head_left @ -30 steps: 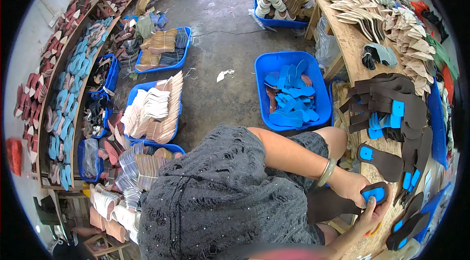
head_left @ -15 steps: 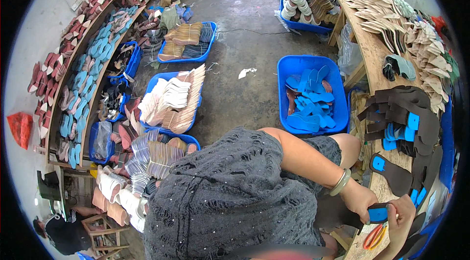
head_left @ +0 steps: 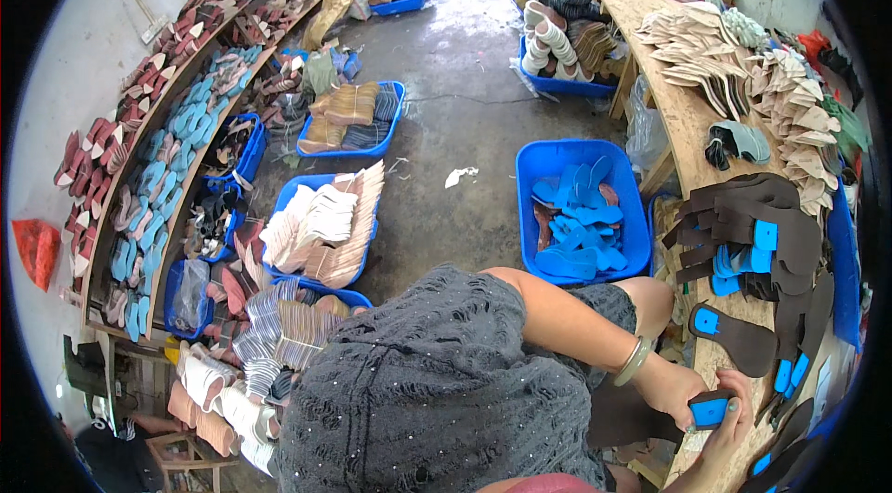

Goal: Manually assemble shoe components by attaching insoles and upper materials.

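Note:
Between both hands, at the workbench's near edge, is a dark brown insole (head_left: 636, 414) with a blue heel patch (head_left: 709, 412). My left hand (head_left: 671, 393), a pale bangle at its wrist, grips the insole from the patch's left side. On the patch's right side my right hand (head_left: 734, 411) has its fingers closed on the same end. Just beyond the hands, another brown insole (head_left: 743, 344) with a blue patch lies flat on the wooden workbench (head_left: 695, 179). A heap of brown insoles (head_left: 790, 223), some with blue patches, lies farther along it.
A blue tub (head_left: 639, 200) of blue sole-shaped pieces stands on the floor beside the bench. Pale cut pieces (head_left: 692, 47) and a grey shoe (head_left: 743, 142) lie farther up the bench. Across the aisle are another tub (head_left: 279, 200) and a loaded rack (head_left: 149, 191). People are at the far right and lower left.
The view has tilted up a little, showing more of the far room. Both hands still hold the insole, its patch now turned slightly. Orange-handled scissors beside the right hand are no longer visible.

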`<state>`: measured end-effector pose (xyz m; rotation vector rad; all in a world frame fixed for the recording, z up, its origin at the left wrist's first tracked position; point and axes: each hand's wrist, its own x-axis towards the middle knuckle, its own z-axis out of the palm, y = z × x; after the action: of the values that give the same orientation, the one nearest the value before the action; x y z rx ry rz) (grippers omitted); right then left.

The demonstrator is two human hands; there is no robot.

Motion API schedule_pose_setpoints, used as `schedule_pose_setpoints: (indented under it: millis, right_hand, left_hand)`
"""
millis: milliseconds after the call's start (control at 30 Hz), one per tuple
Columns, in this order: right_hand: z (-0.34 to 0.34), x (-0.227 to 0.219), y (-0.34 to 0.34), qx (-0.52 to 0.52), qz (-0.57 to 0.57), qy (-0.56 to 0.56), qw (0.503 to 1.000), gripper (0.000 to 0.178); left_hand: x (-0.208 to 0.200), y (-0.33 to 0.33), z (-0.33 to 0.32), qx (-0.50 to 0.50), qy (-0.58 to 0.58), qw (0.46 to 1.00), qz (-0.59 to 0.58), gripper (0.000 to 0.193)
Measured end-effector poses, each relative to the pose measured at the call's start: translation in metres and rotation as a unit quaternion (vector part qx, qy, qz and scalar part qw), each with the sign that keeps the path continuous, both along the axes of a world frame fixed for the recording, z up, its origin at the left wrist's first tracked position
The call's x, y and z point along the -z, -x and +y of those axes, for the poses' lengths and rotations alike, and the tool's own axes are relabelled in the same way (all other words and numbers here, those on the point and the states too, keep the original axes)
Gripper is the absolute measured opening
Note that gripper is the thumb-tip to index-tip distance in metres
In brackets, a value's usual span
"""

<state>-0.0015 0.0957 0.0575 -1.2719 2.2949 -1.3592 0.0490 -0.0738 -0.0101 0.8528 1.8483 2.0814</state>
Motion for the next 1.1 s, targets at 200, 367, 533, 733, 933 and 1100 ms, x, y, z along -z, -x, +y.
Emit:
schedule_pose_setpoints:
  millis: [200,367,533,733,933,1100]
  right_hand:
    - [0.003,0.043,-0.019,0.075,-0.127,0.186,0.971,0.065]
    - [-0.006,0.053,-0.031,0.084,-0.152,0.263,0.949,0.070]
    - [0.005,0.079,-0.025,0.119,-0.247,0.316,0.908,0.071]
    - [-0.006,0.056,-0.030,0.084,-0.277,0.207,0.935,0.079]
    - [-0.007,0.050,-0.018,-0.010,-0.260,0.213,0.942,0.083]
    - [-0.005,0.054,-0.015,0.047,-0.305,0.254,0.916,0.078]
  left_hand:
    - [-0.003,-0.003,0.002,0.020,-0.032,0.999,-0.003,0.021]
    - [-0.004,-0.004,0.001,0.020,-0.010,1.000,0.009,0.022]
    - [-0.012,-0.008,-0.004,0.012,0.008,1.000,-0.008,0.022]
    - [0.002,-0.008,-0.001,-0.011,0.025,0.999,-0.026,0.023]
    - [0.000,-0.005,-0.002,-0.007,-0.005,1.000,-0.018,0.024]
    - [-0.007,-0.004,-0.004,-0.001,0.030,0.999,0.020,0.024]
